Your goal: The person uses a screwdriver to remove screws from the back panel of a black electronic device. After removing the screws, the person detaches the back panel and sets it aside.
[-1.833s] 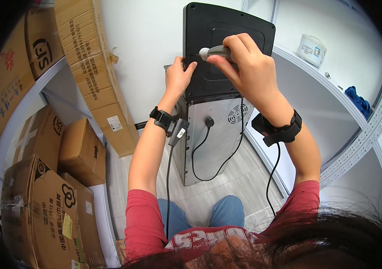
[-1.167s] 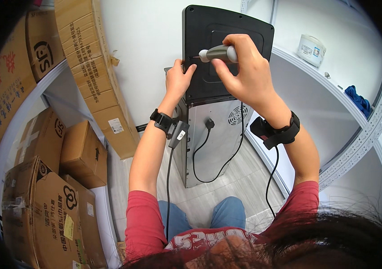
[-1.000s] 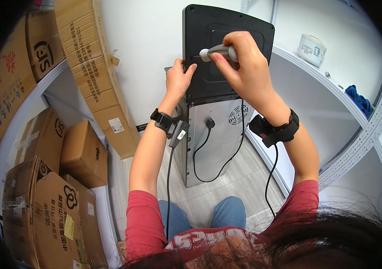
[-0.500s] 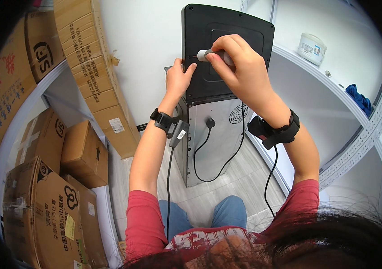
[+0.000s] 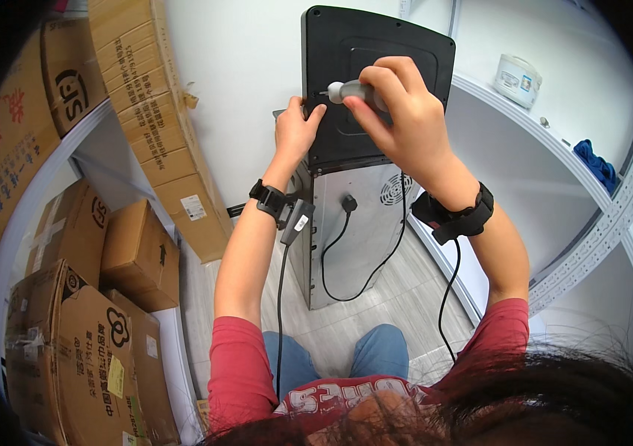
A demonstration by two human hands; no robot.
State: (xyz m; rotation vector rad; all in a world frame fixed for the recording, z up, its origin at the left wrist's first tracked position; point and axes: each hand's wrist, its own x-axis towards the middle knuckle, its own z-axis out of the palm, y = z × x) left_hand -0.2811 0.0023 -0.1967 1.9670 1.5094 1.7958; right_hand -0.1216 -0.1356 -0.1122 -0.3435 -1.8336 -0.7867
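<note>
A black plastic panel (image 5: pixel 331 137) stands upright on the back of a tall grey metal cabinet (image 5: pixel 361 256). My right hand (image 5: pixel 409 119) grips the grey handle of a screwdriver (image 5: pixel 338 92), thumb and fingers around it. The thin shaft points left to the panel near its left edge; the fine tip is hard to make out. At that same edge my left hand (image 5: pixel 298 130) has its fingers over the side, partly hidden, and its thumb beside the face, just below the screwdriver's tip. Both wrists wear black straps with cabled devices.
A black cord (image 5: pixel 324 271) loops down the cabinet from a plug. Cardboard boxes (image 5: pixel 86 349) fill the shelves at left, with a tall carton (image 5: pixel 160 141) leaning by the wall. On the right, a white shelf (image 5: pixel 472 93) holds a white pot-like appliance (image 5: pixel 517 78) and a dark blue cloth (image 5: pixel 595 165).
My right hand has turned slightly, its fingers shifting on the screwdriver handle so that more of the handle shows. The left hand and the panel stay in place.
</note>
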